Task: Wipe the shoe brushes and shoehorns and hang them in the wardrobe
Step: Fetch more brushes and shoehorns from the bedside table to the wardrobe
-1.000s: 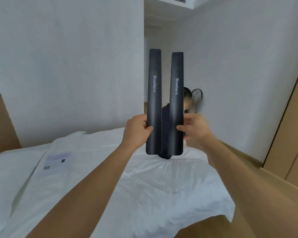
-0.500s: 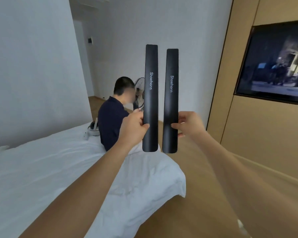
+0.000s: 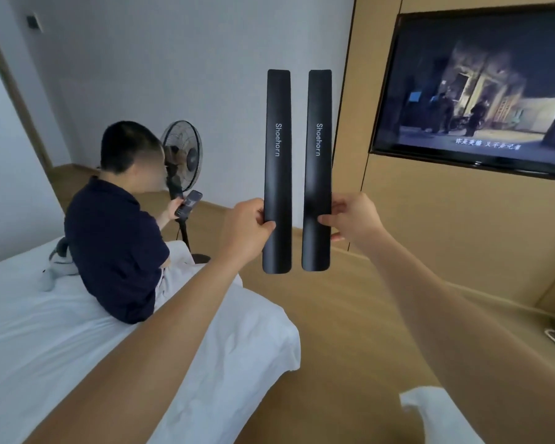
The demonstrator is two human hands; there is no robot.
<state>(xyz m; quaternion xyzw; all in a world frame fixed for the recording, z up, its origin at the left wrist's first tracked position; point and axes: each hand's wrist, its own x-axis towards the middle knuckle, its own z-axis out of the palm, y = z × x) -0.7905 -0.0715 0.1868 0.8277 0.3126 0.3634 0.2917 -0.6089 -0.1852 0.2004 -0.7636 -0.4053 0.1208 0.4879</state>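
Both shoehorns have drifted slightly apart since half a second ago, and the view has swung further toward the television [image 3: 481,88]. Left hand [image 3: 247,229] pinches the left shoehorn [image 3: 277,171] low on its edge; right hand [image 3: 353,219] pinches the right shoehorn [image 3: 318,171] likewise (each grip is thumb in front). They stand upright, side by side, not touching, above the bed [image 3: 231,347] corner.
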